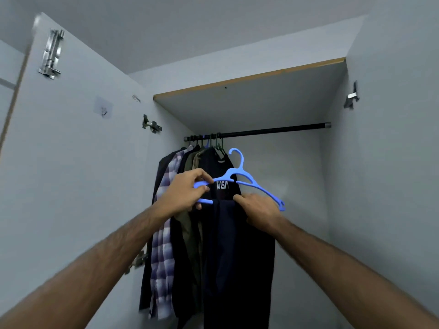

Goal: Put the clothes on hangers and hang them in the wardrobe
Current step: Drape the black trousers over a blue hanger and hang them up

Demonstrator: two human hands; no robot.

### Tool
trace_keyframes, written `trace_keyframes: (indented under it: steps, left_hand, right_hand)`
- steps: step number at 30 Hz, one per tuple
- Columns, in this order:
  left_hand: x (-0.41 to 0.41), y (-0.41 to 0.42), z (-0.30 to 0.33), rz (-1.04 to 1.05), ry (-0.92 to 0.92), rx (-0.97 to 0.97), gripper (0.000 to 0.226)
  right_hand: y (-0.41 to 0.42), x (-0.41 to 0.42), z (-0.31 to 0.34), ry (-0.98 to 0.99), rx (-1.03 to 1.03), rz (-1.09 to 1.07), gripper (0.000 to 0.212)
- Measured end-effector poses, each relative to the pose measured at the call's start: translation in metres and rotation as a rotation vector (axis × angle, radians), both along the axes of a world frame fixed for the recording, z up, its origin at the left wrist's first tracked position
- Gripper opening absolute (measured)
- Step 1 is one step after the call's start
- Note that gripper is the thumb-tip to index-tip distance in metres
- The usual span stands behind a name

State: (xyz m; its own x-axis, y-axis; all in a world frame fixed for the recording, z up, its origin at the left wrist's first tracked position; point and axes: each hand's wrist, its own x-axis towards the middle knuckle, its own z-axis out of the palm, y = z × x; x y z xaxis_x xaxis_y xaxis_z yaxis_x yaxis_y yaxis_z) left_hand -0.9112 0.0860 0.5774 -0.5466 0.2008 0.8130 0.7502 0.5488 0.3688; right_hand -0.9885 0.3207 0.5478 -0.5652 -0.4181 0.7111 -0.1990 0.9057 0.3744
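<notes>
Pale grey walls (392,162) and ceiling (166,24) surround an open door (71,162) bearing metal hinges (152,125) and a bolt (51,54).

Inside the wardrobe (261,148), a rail (273,130) runs from the left wall to the right wall under the top shelf (249,100). Hung clothes (171,210) crowd the rail's left end. In front of them, below the rail, the hanger (240,179) is held tilted, a garment (237,257) draped over its bar. The left hand (187,193) grips its left end; the right hand (259,208) is at the bar, right of the garment. The open door (71,138) stands left.
</notes>
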Motion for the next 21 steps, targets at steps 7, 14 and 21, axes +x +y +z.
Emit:
trace_keyframes:
  steps: [7, 14, 21]
  left_hand:
    - [-0.131, 0.013, 0.023, 0.047, 0.060, -0.028, 0.026]
    - [-0.253, 0.016, 0.064, 0.075, 0.217, -0.123, 0.022]
    - [-0.356, 0.013, 0.128, 0.150, 0.248, -0.204, 0.029]
  right_hand:
    - [0.014, -0.127, 0.028, 0.040, 0.014, 0.004, 0.026]
    - [0.013, -0.245, 0.065, 0.086, -0.048, -0.020, 0.024]
    - [-0.002, -0.348, 0.111, 0.109, -0.095, -0.088, 0.018]
